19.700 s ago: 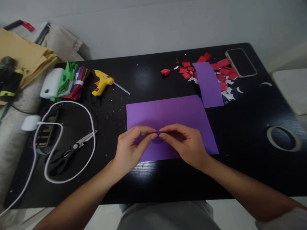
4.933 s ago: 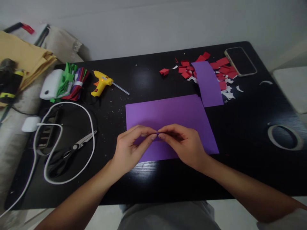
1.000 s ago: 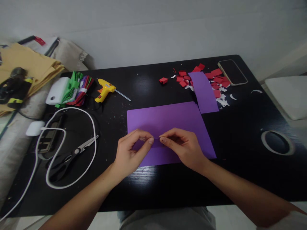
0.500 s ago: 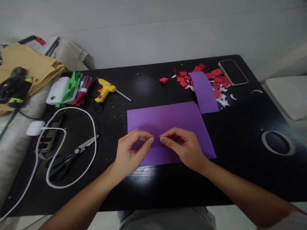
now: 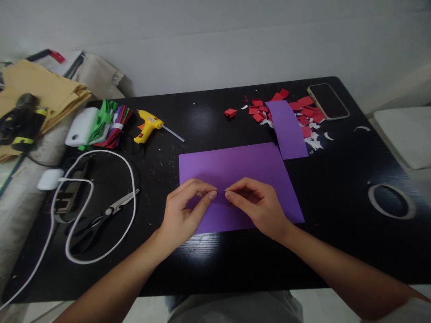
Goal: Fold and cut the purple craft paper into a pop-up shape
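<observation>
My left hand point(image 5: 188, 208) and my right hand point(image 5: 256, 204) face each other over a purple sheet point(image 5: 232, 163) lying on the black table. Thumb and fingertips are pinched together on each hand, with a narrow gap between the two pinches. Spanning that gap is a small purple paper piece point(image 5: 221, 198), gripped at both ends. It is hard to tell from the sheet below, and its full outline is hidden by my fingers. A purple paper strip point(image 5: 289, 130) touches or nearly touches the sheet's far right corner.
Red paper pieces point(image 5: 308, 112) and white scraps surround the strip, beside a phone point(image 5: 328, 101). A tape ring point(image 5: 372, 197) lies at right. Leftward are a yellow glue gun point(image 5: 148, 126), scissors point(image 5: 112, 210), a looped white cable point(image 5: 133, 179) and bundled coloured pipe cleaners point(image 5: 106, 125).
Almost nothing differs. Both hands keep their pinch in nearly the same spot, and the small piece between them seems to have tilted slightly.
</observation>
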Demonstrator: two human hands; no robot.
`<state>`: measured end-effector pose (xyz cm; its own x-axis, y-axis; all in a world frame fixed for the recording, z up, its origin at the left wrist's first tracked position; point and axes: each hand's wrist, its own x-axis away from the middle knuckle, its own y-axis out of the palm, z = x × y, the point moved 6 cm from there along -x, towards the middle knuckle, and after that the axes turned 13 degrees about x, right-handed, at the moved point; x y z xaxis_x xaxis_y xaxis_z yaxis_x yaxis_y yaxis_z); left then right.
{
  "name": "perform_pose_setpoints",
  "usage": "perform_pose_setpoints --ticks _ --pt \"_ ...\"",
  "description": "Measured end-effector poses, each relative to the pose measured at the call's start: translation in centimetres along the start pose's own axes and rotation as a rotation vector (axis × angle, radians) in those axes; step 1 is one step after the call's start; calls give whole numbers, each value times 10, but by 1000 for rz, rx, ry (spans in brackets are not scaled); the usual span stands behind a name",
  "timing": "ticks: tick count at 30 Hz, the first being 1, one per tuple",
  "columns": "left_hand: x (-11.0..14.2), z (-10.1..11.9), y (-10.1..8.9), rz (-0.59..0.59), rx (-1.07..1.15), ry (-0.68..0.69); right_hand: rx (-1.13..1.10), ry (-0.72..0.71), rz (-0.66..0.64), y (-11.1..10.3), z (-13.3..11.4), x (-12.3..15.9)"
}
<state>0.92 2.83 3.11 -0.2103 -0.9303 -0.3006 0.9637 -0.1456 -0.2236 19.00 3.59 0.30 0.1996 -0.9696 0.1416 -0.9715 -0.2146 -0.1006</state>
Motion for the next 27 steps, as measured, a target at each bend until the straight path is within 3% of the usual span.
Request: perform_pose_setpoints --ticks 27 --pt "-3 0 1 16 -19 2 12 14 -39 2 4 0"
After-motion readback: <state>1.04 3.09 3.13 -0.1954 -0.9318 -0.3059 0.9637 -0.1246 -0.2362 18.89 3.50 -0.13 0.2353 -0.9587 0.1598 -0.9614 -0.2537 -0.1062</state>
